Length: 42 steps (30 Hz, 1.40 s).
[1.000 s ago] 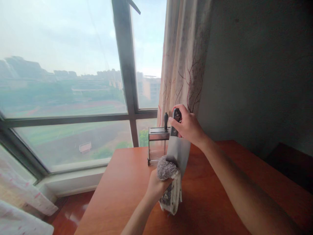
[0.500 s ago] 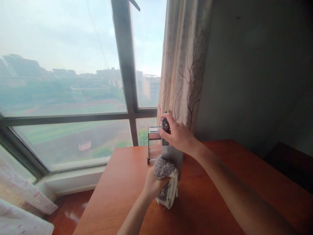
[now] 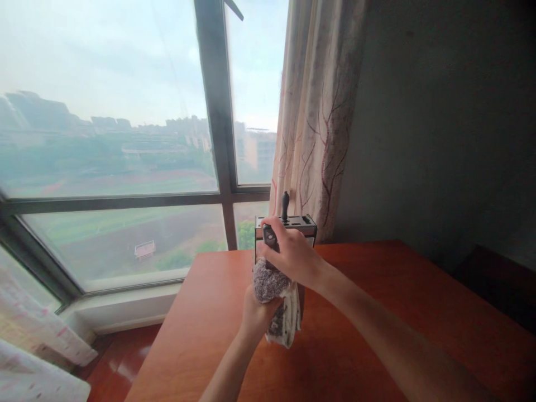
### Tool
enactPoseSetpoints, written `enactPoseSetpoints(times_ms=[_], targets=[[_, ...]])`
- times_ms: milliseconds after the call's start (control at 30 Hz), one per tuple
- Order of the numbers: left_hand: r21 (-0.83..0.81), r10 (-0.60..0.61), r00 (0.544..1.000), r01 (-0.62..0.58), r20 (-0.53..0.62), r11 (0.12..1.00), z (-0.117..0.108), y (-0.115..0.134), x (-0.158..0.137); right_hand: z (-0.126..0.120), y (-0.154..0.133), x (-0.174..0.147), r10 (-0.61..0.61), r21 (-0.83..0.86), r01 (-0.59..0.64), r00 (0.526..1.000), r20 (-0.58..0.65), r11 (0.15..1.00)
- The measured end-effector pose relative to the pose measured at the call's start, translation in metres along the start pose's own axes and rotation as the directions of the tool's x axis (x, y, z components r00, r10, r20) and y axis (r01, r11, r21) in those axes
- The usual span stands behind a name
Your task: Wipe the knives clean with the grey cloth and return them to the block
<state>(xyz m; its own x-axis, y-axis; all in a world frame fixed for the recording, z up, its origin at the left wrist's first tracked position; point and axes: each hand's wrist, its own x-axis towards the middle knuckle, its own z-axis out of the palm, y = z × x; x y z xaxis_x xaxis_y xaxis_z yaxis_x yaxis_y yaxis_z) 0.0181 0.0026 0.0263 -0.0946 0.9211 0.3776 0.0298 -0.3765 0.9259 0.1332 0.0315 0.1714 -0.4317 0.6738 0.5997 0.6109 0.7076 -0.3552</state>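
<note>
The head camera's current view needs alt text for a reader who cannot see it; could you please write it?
Above a brown table, a person's right hand grips a black-handled knife, mostly hidden below the handle, while the left hand holds a bunched grey-and-white cloth just beneath. Behind them are a rack, a patterned curtain and a large window.

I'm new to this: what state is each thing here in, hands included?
Left hand: closed around gray cloth
Gray cloth: bunched
Right hand: closed around the knife
Knife: handle up, blade mostly hidden
Rack: standing upright on the table
Second black handle: sticking up from rack
Curtain behind rack: hanging in folds
Window: cannot tell if fully shut
</note>
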Motion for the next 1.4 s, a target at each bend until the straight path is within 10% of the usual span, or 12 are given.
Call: enactPoseSetpoints(times_ms=[333, 867, 1100, 1400], targets=[[0.048, -0.004, 0.996, 0.000, 0.085, 0.999, 0.006, -0.015, 0.003, -0.053, 0.023, 0.042, 0.031, 0.058, -0.019, 0.979, -0.203, 0.998], [-0.023, -0.206, 0.978, 0.207, 0.034, 0.978, -0.007, -0.013, 0.010, -0.062, 0.022, 0.080, 0.024, 0.000, -0.024, 0.995, -0.093, 1.000], [-0.048, -0.311, 0.950, 0.313, 0.040, 0.949, -0.003, -0.029, 0.010, -0.088, 0.022, 0.121, -0.145, -0.235, 0.057, 0.916, -0.374, 0.970], [-0.103, -0.415, 0.910, 0.413, 0.001, 0.905, -0.004, -0.040, 0.012, -0.070, 0.019, 0.146, -0.239, -0.325, 0.145, 0.932, -0.271, 0.935]])
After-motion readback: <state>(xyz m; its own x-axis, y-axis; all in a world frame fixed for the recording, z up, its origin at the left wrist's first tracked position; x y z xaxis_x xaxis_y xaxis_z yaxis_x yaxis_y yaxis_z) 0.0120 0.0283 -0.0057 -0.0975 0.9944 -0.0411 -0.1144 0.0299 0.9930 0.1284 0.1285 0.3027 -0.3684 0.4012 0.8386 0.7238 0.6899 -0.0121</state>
